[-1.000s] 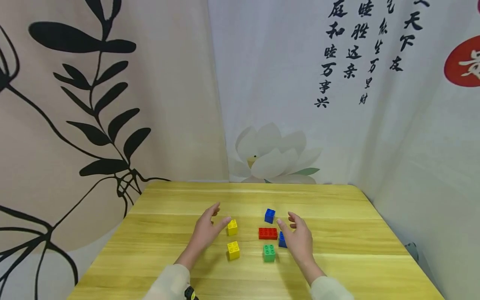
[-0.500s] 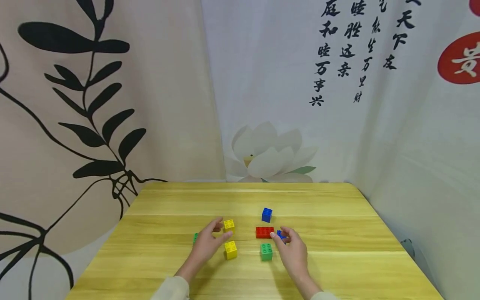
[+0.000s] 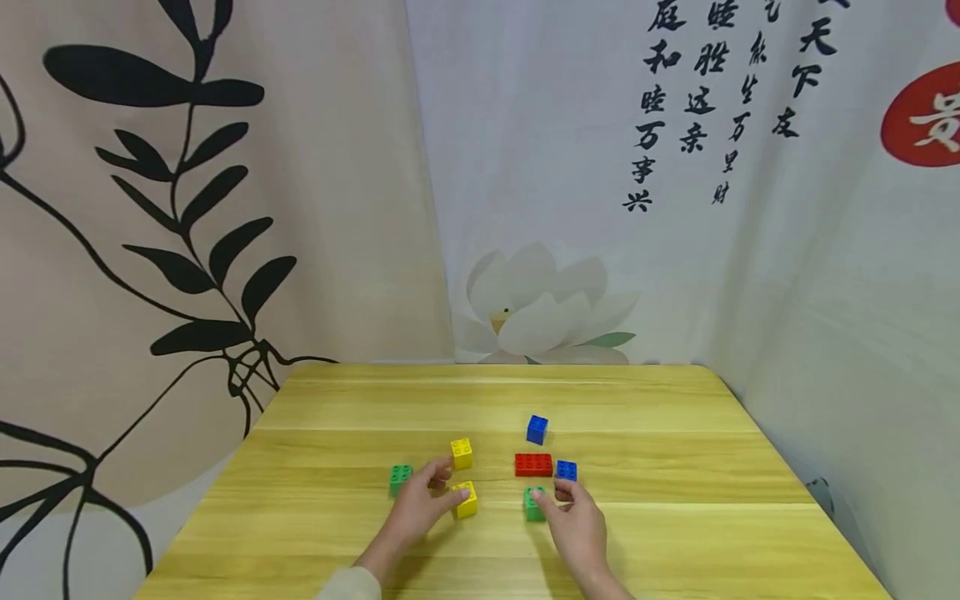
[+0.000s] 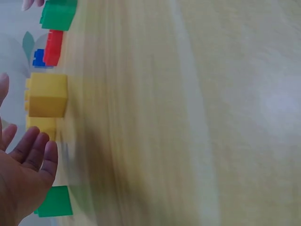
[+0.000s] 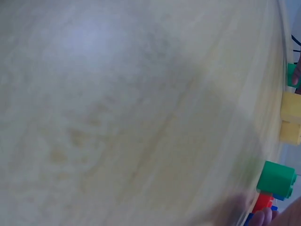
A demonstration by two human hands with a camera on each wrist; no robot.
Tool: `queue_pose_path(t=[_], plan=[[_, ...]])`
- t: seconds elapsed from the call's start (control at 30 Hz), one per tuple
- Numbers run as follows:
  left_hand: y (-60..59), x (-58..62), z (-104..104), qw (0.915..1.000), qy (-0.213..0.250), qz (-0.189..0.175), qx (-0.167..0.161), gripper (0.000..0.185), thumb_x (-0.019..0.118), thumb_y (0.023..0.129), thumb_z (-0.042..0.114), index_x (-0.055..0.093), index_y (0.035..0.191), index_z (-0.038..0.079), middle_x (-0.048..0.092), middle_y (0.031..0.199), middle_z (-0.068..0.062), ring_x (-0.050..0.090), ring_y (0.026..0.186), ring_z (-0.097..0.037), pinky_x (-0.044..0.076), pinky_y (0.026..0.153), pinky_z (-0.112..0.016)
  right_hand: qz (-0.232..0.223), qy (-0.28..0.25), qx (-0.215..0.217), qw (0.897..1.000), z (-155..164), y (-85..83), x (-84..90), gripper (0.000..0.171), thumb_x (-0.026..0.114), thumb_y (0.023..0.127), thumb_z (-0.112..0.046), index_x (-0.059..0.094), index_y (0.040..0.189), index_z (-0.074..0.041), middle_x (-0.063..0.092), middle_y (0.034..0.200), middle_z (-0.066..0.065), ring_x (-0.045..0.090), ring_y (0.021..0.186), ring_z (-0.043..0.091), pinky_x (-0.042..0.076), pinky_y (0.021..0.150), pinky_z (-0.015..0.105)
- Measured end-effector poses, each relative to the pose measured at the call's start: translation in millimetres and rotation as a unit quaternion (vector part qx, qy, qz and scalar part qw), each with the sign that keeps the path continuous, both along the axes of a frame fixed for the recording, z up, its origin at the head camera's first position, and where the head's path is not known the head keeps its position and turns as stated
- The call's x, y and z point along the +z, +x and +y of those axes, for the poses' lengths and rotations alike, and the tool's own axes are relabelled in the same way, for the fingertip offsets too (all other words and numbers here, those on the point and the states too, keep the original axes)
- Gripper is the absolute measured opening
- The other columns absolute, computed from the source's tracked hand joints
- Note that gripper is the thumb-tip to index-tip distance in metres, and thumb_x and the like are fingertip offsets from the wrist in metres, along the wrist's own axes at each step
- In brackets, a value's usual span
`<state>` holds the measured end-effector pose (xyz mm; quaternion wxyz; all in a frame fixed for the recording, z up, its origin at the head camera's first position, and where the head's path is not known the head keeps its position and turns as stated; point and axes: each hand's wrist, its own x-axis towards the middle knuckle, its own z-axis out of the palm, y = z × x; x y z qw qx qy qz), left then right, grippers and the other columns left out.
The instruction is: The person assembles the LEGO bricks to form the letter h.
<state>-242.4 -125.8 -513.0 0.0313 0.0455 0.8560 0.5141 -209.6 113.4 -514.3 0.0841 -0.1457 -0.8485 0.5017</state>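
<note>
My left hand point(image 3: 422, 504) hovers with spread, relaxed fingers beside the near yellow brick point(image 3: 466, 500), its thumb tip overlapping the brick's left edge in the head view. Just past its fingers sits a far yellow brick point(image 3: 461, 454), and to its left a green brick point(image 3: 401, 480). In the left wrist view, nothing lies between the fingers of the left hand point(image 4: 21, 183). My right hand point(image 3: 577, 529) is at another green brick point(image 3: 535, 510), thumb over its top, fingers loosely bent near a blue brick point(image 3: 566, 471). A red brick point(image 3: 533, 465) lies just beyond.
Another blue brick point(image 3: 537, 430) stands farthest back among the bricks. All rest on a wood-grain table point(image 3: 660, 450), whose far edge meets a printed curtain point(image 3: 360, 208) with plants and writing.
Both hands have come lower and nearer: the left from the far yellow brick to the near one, the right from the blue brick to the green one. The left green brick is uncovered.
</note>
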Motion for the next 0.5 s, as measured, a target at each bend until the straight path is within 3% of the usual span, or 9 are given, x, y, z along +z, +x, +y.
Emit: queue_pose_path(t=[0.27, 0.5], plan=[[2.0, -6.1, -4.5, 0.9994, 0.009, -0.026, -0.019, 0.069, 0.080, 0.082, 0.030, 0.051, 0.137, 0.001, 0.058, 0.127, -0.018, 0.058, 0.113, -0.030, 0.053, 0.094, -0.047, -0.035, 0.016, 0.009, 0.999, -2.7, -0.8, -5.5, 0.062, 0.081, 0.077, -0.042, 0.063, 0.121, -0.002, 0.069, 0.105, 0.012, 0.064, 0.094, 0.024, 0.052, 0.074, 0.037], [2.4, -9.5, -6.7, 0.9997, 0.002, -0.016, -0.019, 0.060, 0.081, 0.080, 0.025, 0.055, 0.128, 0.000, 0.061, 0.122, -0.016, 0.060, 0.110, -0.028, 0.053, 0.094, -0.045, -0.044, 0.049, 0.010, 0.998, -7.8, -2.8, -9.3, 0.064, 0.084, 0.074, -0.041, 0.063, 0.119, -0.002, 0.068, 0.103, 0.011, 0.063, 0.091, 0.022, 0.051, 0.076, 0.038]])
